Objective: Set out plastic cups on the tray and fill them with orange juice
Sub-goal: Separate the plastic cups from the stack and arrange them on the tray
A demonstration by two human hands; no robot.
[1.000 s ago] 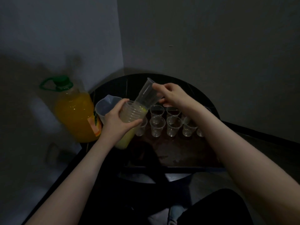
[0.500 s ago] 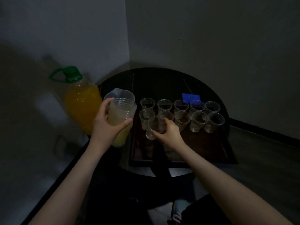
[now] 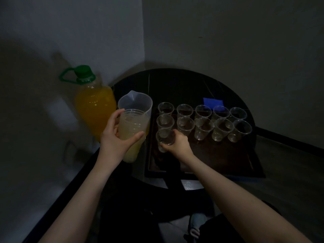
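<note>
Clear thin plastic, ribbed near the rim: single cup (image 3: 164,139) pinched at its side by right hand (image 3: 177,143), fingers curled round it, at the tray's near-left part, in front of two rows of like cups. Standing on or just above the tray floor; cannot tell which in the dim light. Ten more cups (image 3: 203,128) upright in two rows of five toward the tray's far edge, tapered, round-mouthed, rims close or touching. Nothing orange visible in them, though glints at their bottoms are hard to read.

Dark, flat, rectangular tray (image 3: 228,162) with a low raised rim, resting on a dark round table (image 3: 175,81); near corners overhanging the table edge.

Left of the tray, stack of nested cups (image 3: 130,132) gripped by left hand (image 3: 116,137), thumb on the near side, fingers wrapped round the far side; cloudy, yellowish toward the bottom. Behind the stack, translucent plastic jug (image 3: 135,104) with a pouring lip, lower half hidden, contents unreadable. Further left of the tray, big clear bottle (image 3: 94,106) full of orange juice, green cap and green loop handle, lower part hidden by the left hand.

Beyond the tray's far edge, small blue rectangular patch (image 3: 213,101), nature unclear.
</note>
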